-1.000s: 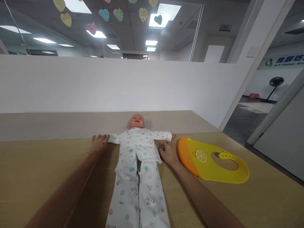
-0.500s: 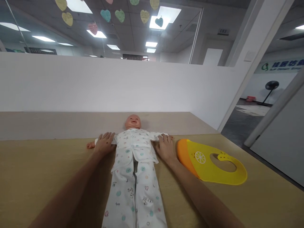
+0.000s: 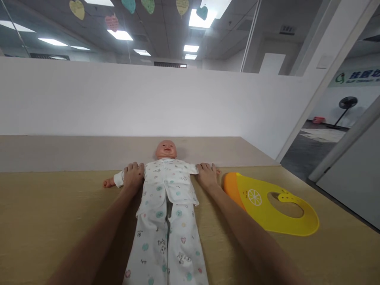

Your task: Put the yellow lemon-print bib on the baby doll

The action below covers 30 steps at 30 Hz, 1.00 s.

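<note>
While the doll (image 3: pixel 162 190) lies face-up, the left hand (image 3: pixel 133 177) and right hand (image 3: pixel 208 175) cover its sleeves (image 3: pixel 119 179), apparently steadying it; whether they grip, I can't tell.

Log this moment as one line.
doll: face up on table | left hand: over one sleeve | right hand: over other sleeve | grip: unclear, both | yellow-orange bib: on table, right of doll

The bald doll (image 3: pixel 165 190) lies face up on the worktop (image 3: pixel 59 221), head toward the far edge, legs pointing to the near one. I see both arms stretched out sideways. Its white shirt (image 3: pixel 178 180), dotted with small coloured prints, parts below the chest above matching long trousers (image 3: pixel 181 241).
</note>
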Each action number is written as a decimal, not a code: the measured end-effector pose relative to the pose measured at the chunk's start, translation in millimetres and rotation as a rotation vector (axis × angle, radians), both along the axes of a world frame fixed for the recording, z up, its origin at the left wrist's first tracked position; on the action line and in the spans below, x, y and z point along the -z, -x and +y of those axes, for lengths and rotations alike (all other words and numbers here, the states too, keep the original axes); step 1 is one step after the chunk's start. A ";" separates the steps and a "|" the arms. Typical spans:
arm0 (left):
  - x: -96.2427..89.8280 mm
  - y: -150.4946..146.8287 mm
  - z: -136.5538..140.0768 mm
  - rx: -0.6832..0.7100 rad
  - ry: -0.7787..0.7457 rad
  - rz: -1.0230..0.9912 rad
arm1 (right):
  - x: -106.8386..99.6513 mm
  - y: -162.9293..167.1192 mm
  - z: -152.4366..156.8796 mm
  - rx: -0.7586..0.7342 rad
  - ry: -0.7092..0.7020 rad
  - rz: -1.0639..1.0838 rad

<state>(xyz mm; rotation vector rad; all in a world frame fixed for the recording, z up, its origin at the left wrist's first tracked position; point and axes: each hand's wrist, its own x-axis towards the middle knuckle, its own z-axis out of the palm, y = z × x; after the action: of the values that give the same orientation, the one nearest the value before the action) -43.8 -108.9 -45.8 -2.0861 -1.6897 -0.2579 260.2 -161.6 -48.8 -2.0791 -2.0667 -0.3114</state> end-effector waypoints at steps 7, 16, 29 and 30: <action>-1.3 6.8 -1.3 -0.064 -0.061 -0.043 | 3.7 -1.1 -1.8 0.011 -0.030 0.021; 0.6 14.8 -2.1 -0.107 -0.227 -0.105 | 5.0 1.1 -9.9 -0.008 -0.097 0.050; 21.9 61.4 -18.9 0.116 -0.237 -0.224 | 8.5 -0.8 -19.6 0.007 -0.203 0.187; 23.1 64.5 -18.2 0.099 -0.261 -0.250 | 8.6 -2.1 -18.7 0.049 -0.209 0.198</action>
<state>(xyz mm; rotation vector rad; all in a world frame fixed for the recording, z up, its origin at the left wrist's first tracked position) -108.3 -127.1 -69.0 -2.0070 -1.5888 -0.7565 262.3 -180.3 -57.3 -1.9533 -1.7909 -0.3010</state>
